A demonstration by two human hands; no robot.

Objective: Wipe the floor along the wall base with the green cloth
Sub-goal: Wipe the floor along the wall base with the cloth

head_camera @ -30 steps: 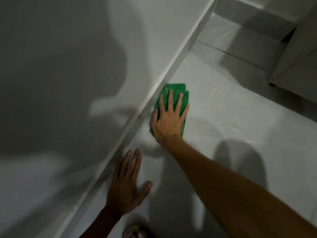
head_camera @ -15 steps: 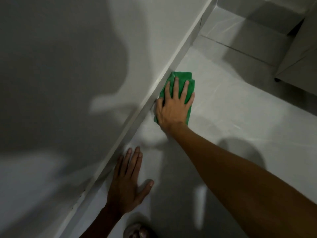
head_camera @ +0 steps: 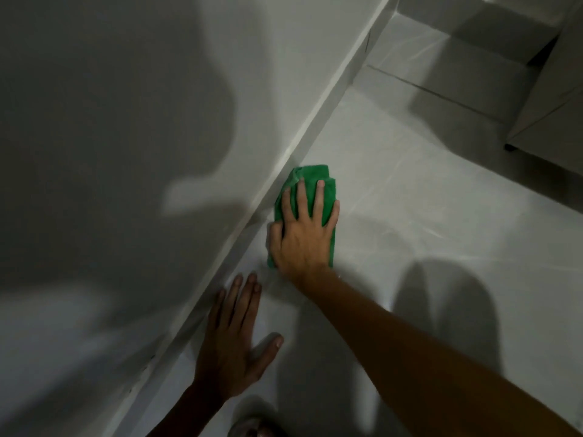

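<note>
A folded green cloth [head_camera: 315,179] lies on the pale tiled floor [head_camera: 426,200], its left edge against the white wall base [head_camera: 303,134] that runs diagonally from top right to bottom left. My right hand [head_camera: 301,238] presses flat on the cloth with fingers spread, covering its near half. My left hand [head_camera: 233,339] rests palm down on the floor beside the wall base, nearer to me, fingers apart and holding nothing.
The grey wall [head_camera: 126,152] fills the left side. A pale cabinet [head_camera: 555,99] stands on a small dark foot at the upper right, over a step-like ledge [head_camera: 448,42]. Part of a foot [head_camera: 252,430] shows at the bottom edge.
My right hand pushed the cloth away along the wall base, then drew it back toward me. My left hand has stayed in place.
</note>
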